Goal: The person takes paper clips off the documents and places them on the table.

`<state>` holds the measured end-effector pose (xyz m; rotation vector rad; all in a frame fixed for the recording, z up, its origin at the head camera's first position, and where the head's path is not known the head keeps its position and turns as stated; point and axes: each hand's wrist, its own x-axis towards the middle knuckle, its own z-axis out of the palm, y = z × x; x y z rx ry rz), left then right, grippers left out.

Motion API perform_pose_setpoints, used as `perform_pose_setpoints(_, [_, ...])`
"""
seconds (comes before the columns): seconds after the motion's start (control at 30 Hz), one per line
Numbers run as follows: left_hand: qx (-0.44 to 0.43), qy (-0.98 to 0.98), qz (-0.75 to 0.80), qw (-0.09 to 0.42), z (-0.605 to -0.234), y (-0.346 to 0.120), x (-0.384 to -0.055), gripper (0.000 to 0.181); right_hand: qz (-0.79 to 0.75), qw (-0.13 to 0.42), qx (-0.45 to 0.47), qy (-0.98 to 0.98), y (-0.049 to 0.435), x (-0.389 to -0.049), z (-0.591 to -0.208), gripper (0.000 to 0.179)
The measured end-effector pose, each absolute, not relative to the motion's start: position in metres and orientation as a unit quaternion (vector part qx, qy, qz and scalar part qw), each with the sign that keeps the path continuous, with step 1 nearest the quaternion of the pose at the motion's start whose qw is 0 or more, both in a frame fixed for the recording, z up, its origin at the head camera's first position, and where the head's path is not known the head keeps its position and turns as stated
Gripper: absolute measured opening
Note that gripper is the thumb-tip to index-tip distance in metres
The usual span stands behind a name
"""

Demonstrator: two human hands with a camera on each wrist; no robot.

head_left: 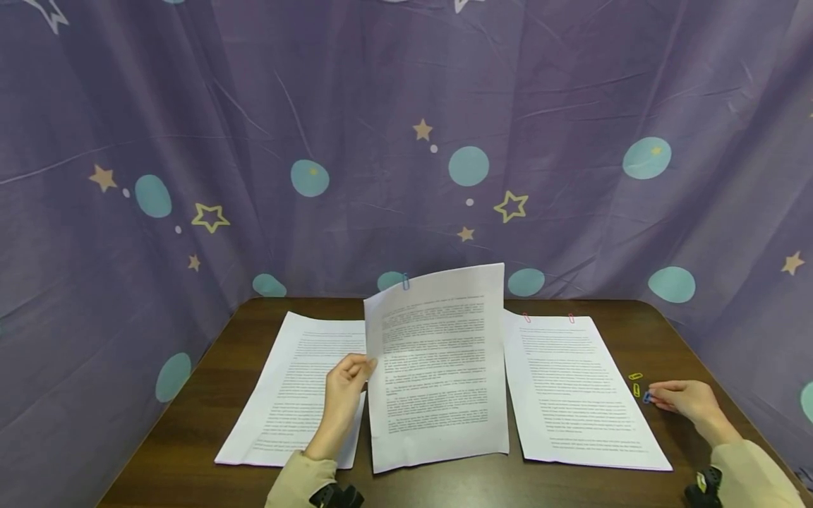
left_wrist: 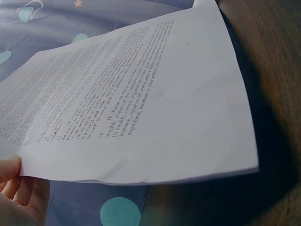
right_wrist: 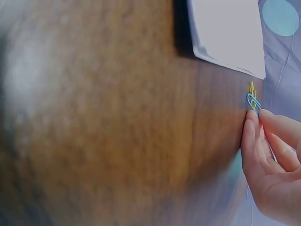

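Note:
My left hand (head_left: 346, 384) pinches the left edge of a printed paper stack (head_left: 438, 374), which stands raised and slightly bent above the table. A blue paper clip (head_left: 406, 281) sits on its top edge, left of the middle. In the left wrist view, thumb and fingers grip the sheets (left_wrist: 188, 117) at the margin. At the right, my right hand (head_left: 689, 402) pinches another blue paper clip (right_wrist: 253, 101) between thumb and fingertips. Two yellow paper clips (head_left: 636, 383) lie just left of that hand; in the right wrist view they show behind the blue one.
On the table (head_left: 184, 430), a printed stack (head_left: 298, 395) lies at the left, partly covered by the raised sheets. Another stack (head_left: 578, 395) lies at the right, with two red paper clips (head_left: 571, 319) on its top edge. A purple patterned curtain (head_left: 381, 106) hangs behind.

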<state>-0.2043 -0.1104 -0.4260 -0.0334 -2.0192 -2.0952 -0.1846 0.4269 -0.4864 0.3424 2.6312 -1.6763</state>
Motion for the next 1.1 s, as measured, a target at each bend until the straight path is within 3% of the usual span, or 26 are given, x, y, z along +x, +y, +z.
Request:
perform_pose_setpoints(0.43, [-0.018, -0.681, -0.723, 0.114, -0.426, -0.11, -0.206, 0.017, -0.489, -0.005, 0.104, 0.866, 0.425, -0.183, -0.482, 0.029])
perform_pose_setpoints(0.7, [-0.011, -0.681, -0.723, 0.116, -0.427, -0.111, -0.205, 0.017, -0.45, -0.03, 0.083, 0.888, 0.415, -0.185, -0.473, 0.043])
perform_pose_setpoints(1.1, [-0.012, -0.682, -0.724, 0.104, -0.426, -0.113, -0.207, 0.014, -0.408, -0.103, -0.003, 0.907, 0.416, -0.241, -0.507, 0.038])
